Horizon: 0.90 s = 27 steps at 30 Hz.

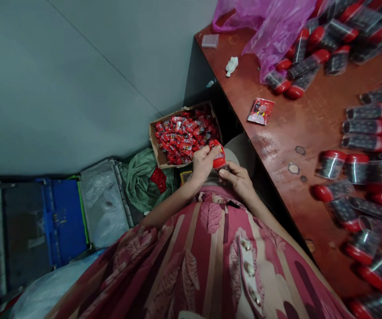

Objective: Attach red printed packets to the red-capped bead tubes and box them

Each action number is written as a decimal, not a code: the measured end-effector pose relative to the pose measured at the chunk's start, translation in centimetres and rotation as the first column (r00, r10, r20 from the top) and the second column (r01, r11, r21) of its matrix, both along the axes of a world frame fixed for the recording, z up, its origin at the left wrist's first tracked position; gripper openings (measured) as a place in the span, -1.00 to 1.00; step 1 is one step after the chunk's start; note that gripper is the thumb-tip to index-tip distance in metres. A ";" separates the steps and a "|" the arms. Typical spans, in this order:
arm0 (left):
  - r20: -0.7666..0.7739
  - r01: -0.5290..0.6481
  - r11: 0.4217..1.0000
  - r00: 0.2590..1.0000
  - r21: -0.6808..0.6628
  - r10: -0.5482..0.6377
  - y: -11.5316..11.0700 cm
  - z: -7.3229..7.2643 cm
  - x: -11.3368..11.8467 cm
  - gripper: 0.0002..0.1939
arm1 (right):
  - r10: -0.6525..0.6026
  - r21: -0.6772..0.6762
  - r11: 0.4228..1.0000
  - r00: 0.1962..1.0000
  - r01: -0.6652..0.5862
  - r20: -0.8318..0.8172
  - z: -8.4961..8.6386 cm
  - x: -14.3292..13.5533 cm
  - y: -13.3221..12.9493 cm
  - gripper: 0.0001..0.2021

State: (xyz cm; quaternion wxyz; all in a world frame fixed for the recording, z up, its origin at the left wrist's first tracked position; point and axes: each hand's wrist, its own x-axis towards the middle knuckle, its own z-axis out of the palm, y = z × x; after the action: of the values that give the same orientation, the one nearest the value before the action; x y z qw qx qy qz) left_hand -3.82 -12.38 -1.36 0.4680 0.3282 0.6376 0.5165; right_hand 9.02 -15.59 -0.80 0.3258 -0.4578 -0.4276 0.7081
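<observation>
My left hand (203, 165) is closed, with its thumb and fingers pinching a small red printed packet (214, 143). Just below the packet is a rounded red cap (219, 162) that looks like the end of a small clear tube. My right hand (239, 178) closes its thumb and fingertips round the lower end of this red-capped tube, most of which is hidden. Whether packet and tube are joined, I cannot tell. Directly beyond my hands stands a cardboard box (152, 142) filled with small shiny red packets (182, 135).
A reddish-brown table (277, 146) at the right bears many red-capped clear tubes (366, 127), a flat red packet (260, 111) and a pink plastic bag (270, 35). Left of the box lie a green sack (140, 177) and a blue crate (66, 217). A grey wall (78, 79) rises behind.
</observation>
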 end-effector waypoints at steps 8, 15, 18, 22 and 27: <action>0.391 0.095 0.993 0.918 -0.068 -0.061 1.5 1.4 -1.3 -0.61 | -0.377 0.503 0.864 0.634 -0.021 0.675 3.0 7.4 3.5 -0.71; 0.362 0.476 0.878 0.829 -0.055 -0.426 1.9 3.2 0.6 -0.64 | -0.641 0.717 0.672 0.339 -0.186 0.689 4.7 12.3 6.7 -0.55; 0.174 0.613 0.789 0.782 -0.044 -0.598 2.3 4.1 1.2 -0.68 | -0.436 0.734 0.634 0.671 -0.244 0.600 6.5 10.0 6.2 -0.67; 0.053 0.733 0.678 0.680 -0.048 -0.731 2.6 4.8 1.5 -0.72 | -0.127 0.649 0.702 0.845 -0.293 0.519 7.0 7.3 5.5 -0.82; 0.041 0.632 0.775 0.774 -0.003 -0.631 2.1 4.3 1.3 -0.77 | -0.288 0.463 0.879 0.902 0.117 0.320 4.2 6.7 4.6 -0.77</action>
State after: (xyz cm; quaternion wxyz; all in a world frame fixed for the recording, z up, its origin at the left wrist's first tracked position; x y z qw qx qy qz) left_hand -2.54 -10.31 2.93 0.6287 0.5094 0.4858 0.3305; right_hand 15.77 -10.94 3.43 0.4037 -0.5451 -0.5775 0.4543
